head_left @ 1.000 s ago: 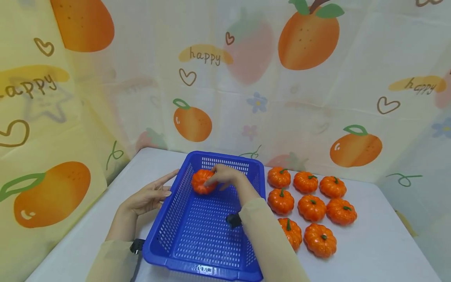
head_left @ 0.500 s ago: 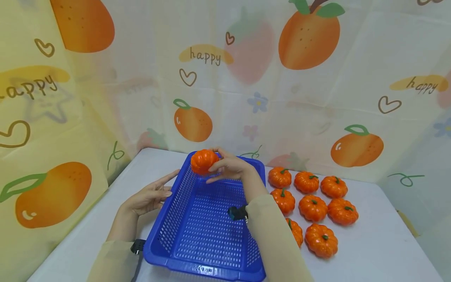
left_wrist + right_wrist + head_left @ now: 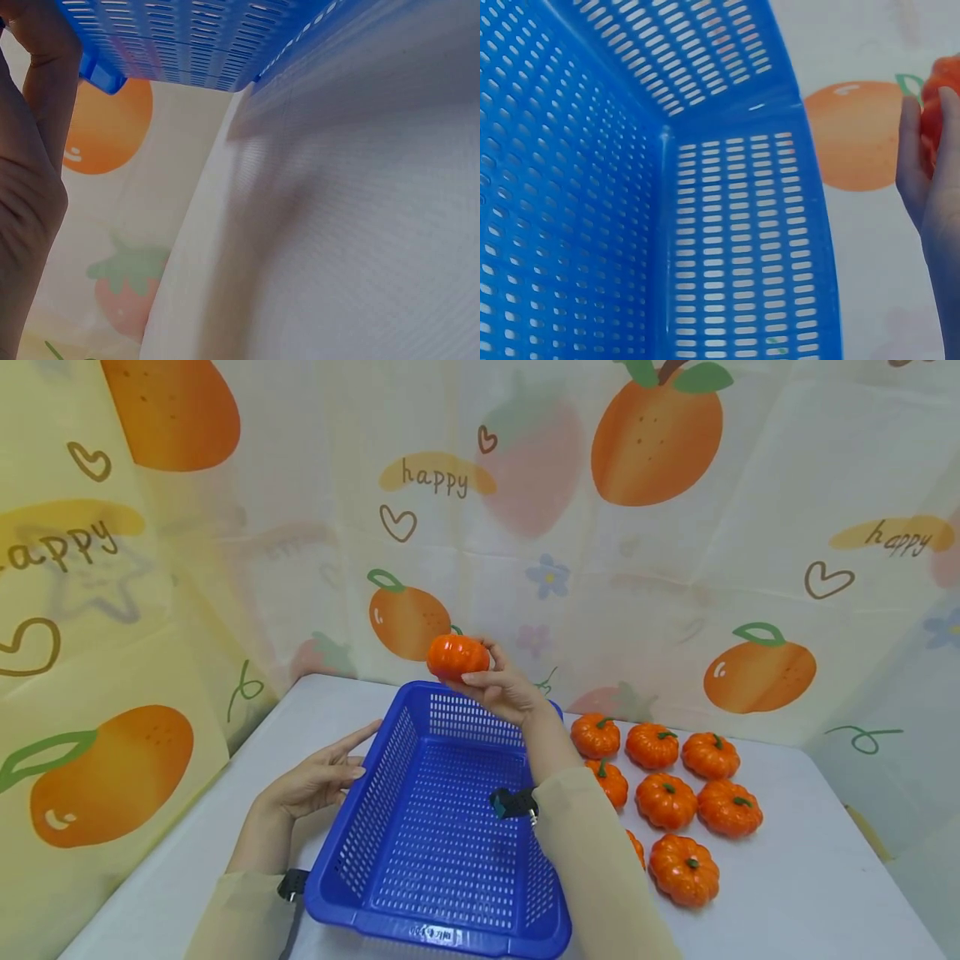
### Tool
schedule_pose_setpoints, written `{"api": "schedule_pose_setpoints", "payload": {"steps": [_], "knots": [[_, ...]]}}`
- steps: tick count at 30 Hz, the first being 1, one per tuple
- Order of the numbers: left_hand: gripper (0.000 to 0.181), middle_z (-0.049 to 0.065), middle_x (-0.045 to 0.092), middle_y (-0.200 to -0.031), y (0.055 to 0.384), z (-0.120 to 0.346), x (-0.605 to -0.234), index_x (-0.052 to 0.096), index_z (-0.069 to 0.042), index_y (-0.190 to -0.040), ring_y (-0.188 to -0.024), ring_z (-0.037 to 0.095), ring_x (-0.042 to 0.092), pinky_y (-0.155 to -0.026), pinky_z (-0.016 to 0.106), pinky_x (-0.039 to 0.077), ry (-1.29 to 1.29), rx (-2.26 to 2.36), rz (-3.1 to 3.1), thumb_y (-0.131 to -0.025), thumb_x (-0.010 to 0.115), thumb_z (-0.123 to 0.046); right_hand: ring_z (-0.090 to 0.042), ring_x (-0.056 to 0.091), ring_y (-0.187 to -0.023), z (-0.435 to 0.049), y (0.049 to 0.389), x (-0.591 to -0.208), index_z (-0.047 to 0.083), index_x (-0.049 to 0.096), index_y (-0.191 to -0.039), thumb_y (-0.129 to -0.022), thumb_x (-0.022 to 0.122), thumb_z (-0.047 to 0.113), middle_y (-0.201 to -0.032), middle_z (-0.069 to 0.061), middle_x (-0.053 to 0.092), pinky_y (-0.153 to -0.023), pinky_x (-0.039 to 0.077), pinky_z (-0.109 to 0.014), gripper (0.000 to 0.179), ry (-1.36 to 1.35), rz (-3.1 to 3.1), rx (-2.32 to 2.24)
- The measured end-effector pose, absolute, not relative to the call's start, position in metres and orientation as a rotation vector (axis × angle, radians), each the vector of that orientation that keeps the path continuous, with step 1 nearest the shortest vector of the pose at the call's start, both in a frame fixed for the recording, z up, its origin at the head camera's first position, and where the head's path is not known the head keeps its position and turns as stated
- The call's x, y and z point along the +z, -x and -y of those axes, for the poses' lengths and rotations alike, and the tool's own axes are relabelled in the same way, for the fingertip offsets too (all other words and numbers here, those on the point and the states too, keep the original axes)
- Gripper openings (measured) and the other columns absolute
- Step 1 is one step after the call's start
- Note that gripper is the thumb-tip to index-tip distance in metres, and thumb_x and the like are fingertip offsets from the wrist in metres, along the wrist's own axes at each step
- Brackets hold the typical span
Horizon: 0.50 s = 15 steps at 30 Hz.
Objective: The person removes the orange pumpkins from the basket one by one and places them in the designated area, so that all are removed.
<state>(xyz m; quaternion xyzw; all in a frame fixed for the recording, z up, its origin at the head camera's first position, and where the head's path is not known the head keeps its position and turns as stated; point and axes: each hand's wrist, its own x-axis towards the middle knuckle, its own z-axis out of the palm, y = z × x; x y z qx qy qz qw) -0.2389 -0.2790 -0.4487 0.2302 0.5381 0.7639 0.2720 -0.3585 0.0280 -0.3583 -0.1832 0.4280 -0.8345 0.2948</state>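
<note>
An orange toy pumpkin (image 3: pixel 456 657) is in my right hand (image 3: pixel 504 687), above the far rim of a blue plastic basket (image 3: pixel 450 835). Thumb and fingers grip the pumpkin from its right side; the right wrist view catches part of this pumpkin (image 3: pixel 934 120) at its right edge. Beside the basket's left wall is my left hand (image 3: pixel 318 779), its index finger extended and its fingertips touching the outside near the rim. From the left wrist, only part of that hand (image 3: pixel 30 172) shows beneath the basket wall (image 3: pixel 180 41).
Several more orange pumpkins (image 3: pixel 666 802) stand in rows on the white table (image 3: pixel 810 877) to the right of the basket. My right sleeve hides parts of the nearest ones. A fruit-printed cloth (image 3: pixel 630 602) hangs behind the table.
My right hand has lifted the pumpkin from inside the basket, up and slightly right, to above its far rim. The left hand has stayed at the left wall.
</note>
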Motion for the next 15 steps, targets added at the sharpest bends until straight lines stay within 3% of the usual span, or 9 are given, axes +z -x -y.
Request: {"api": "schedule_pose_setpoints", "payload": {"steps": [6, 11, 15], "knots": [[0.071, 0.005, 0.071, -0.115, 0.24, 0.279, -0.45, -0.002, -0.018, -0.16, -0.074, 0.006, 0.067, -0.069, 0.019, 0.06, -0.636, 2.052, -1.441, -0.101, 0.029, 0.008, -0.039, 0.039, -0.141, -0.033, 0.36, -0.351, 0.029, 0.048, -0.119, -0.092, 0.061, -0.003, -0.141, -0.006, 0.043, -0.092, 0.059, -0.035, 0.044, 0.533, -1.163, -2.233], [0.072, 0.005, 0.071, -0.115, 0.24, 0.279, -0.451, -0.002, -0.019, -0.16, -0.074, 0.006, 0.067, -0.069, 0.02, 0.061, -0.636, 2.052, -1.44, -0.101, 0.028, 0.009, -0.033, 0.05, -0.125, -0.041, 0.363, -0.336, 0.027, 0.05, -0.118, -0.076, 0.085, 0.015, -0.134, -0.004, 0.046, -0.087, 0.061, -0.034, 0.056, 0.619, -1.167, -2.256], [0.073, 0.005, 0.071, -0.114, 0.24, 0.279, -0.451, -0.003, -0.018, -0.16, -0.074, 0.006, 0.066, -0.069, 0.02, 0.061, -0.643, 2.053, -1.437, -0.101, 0.03, 0.008, -0.03, 0.053, -0.122, -0.051, 0.365, -0.316, 0.026, 0.052, -0.116, -0.066, 0.091, 0.027, -0.133, -0.002, 0.048, -0.086, 0.062, -0.033, 0.063, 0.699, -1.156, -2.275]]}}
